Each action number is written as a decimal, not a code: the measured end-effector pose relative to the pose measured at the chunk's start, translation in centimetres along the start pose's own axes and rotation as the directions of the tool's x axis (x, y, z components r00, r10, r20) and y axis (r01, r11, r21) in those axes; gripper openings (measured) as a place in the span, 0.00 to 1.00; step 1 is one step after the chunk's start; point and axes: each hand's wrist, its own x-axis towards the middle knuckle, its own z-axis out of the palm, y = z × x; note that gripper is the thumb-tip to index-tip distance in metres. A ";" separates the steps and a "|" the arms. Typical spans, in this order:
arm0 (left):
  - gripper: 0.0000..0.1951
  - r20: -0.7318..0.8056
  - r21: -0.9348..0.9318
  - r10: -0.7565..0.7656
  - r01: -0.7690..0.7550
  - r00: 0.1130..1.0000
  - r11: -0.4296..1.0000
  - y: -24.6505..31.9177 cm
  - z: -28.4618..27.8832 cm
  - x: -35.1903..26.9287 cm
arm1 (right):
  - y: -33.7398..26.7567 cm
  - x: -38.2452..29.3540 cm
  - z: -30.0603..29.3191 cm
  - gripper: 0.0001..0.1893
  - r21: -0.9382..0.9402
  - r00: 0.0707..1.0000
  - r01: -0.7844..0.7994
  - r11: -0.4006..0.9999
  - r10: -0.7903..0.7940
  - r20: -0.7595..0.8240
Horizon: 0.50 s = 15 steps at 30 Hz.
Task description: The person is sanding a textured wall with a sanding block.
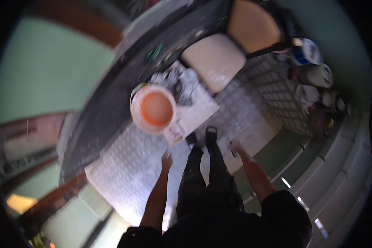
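My left hand (166, 159) hangs over the patterned floor, just below a white bucket (136, 107) with orange inner walls and pale contents. Its fingers are blurred, and no held object can be made out. To the right of my legs is my right hand (236, 147), with a small dark thing at its fingers; whether it is held is unclear. The bucket is beside a pale board or box (198, 116) that bears writing and has a crumpled grey and white cloth or plastic (186, 85) on it.
Two chairs, one with a cream seat (215, 59) and one with a tan seat (252, 26), stand beyond the board. A dark curved counter or ledge (102, 93) runs along the left. Several containers, including a blue and white bucket (308, 52), line the right wall beside a slatted rack (282, 93).
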 end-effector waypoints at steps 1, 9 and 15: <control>0.22 -0.027 0.041 0.066 -0.065 0.997 0.997 -0.2 -0.7 -0.1 | 2.5 -2.2 -0.6 0.21 0.052 0.998 0.068 0.996 -0.068 -0.003; 0.20 0.392 0.472 -0.006 -0.196 0.920 0.859 2.7 -2.4 3.4 | 13.0 -18.8 -0.1 0.15 0.637 0.707 -0.218 0.739 0.570 -0.419; 0.19 0.486 0.232 0.366 -0.521 0.793 0.821 7.0 -0.8 9.2 | 13.3 -24.4 11.0 0.12 0.934 0.567 -0.210 0.290 0.814 -0.125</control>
